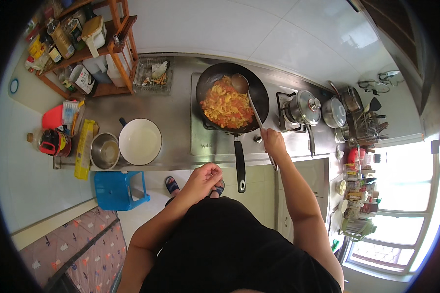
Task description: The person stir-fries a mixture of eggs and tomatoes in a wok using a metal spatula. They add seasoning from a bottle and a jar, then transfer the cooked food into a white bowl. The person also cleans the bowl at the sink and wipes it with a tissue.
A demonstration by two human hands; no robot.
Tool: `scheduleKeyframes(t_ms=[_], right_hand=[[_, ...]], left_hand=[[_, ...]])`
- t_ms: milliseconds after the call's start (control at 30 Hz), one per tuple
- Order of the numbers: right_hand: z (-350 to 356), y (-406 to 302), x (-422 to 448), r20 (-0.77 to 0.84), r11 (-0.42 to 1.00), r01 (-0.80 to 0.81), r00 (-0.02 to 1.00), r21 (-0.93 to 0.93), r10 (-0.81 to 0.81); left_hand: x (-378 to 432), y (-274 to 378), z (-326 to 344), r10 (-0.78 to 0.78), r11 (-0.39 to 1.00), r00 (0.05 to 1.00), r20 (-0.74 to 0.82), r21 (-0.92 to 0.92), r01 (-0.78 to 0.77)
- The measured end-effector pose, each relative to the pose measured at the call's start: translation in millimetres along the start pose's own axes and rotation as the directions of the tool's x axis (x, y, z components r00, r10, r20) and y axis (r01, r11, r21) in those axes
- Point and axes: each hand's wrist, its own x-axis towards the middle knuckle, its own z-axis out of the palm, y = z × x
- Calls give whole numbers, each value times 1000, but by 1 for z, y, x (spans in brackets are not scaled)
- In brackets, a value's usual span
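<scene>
My right hand is closed around the handle of a metal ladle, whose bowl rests at the upper side of a dark wok. Chopped tomato and scrambled egg fill the middle of the wok, which sits over the left burner. The wok's black handle points toward me, to the left of my right hand, and I am not touching it. My left hand is held in front of my body near the counter edge, its fingers curled and nothing visible in it; how tightly they close is unclear.
A white bowl, a steel bowl and a yellow box stand left on the counter. On the right burner is a lidded saucepan, with more pots beyond. A wooden rack holds bottles. Below stands a blue stool.
</scene>
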Motion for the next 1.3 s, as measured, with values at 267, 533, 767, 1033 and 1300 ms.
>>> scheduleKeyframes(t_ms=[267,533,767,1033,1300], right_hand=[[-35,-10,-20,87,958,-214,976,189,201],[-54,-35,-56,243,956,-257,945,143,218],[-10,-54,-28,-4,967,-150,988,-204,153],[-52,-95,-58,-205,986,35,976,-164,-69],[-33,-174,-100,21,847,408,897,342,-441]], left_hand=[[7,6,9,-54,998,997,53,-9,55],[20,19,25,-37,998,994,107,61,31],[36,23,49,-33,994,986,163,108,15],[24,30,35,40,994,995,96,-102,-30],[19,19,8,139,979,977,-164,-127,-161]])
